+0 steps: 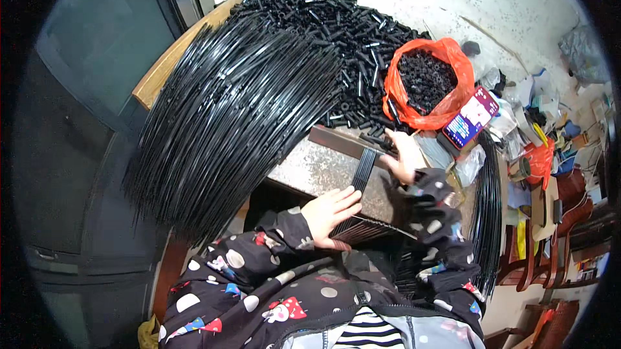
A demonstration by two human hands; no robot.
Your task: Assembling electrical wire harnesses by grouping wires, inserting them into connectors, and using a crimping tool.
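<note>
My left hand [332, 215] lies flat with its fingers stretched over a row of thin black rods [364, 173] on the worn tabletop [310, 166]. The rods run from under that palm up to a brown straight bar [337, 141]. Beside their far ends is my right hand [405, 157], thumb and forefinger apart around the bar's right end; its other fingers are partly hidden. Small black tube pieces [374, 140] lie just behind the bar. A thin twisted rod or cord [386, 225] stretches along the table's near edge.
A large fan of long black rods [239, 109] covers the left side. Behind lies a heap of black tubes [362, 38]. An orange-red plastic bag [463, 71] holds small black parts, next to a propped phone [470, 121]. More black rods [486, 219] hang at the right.
</note>
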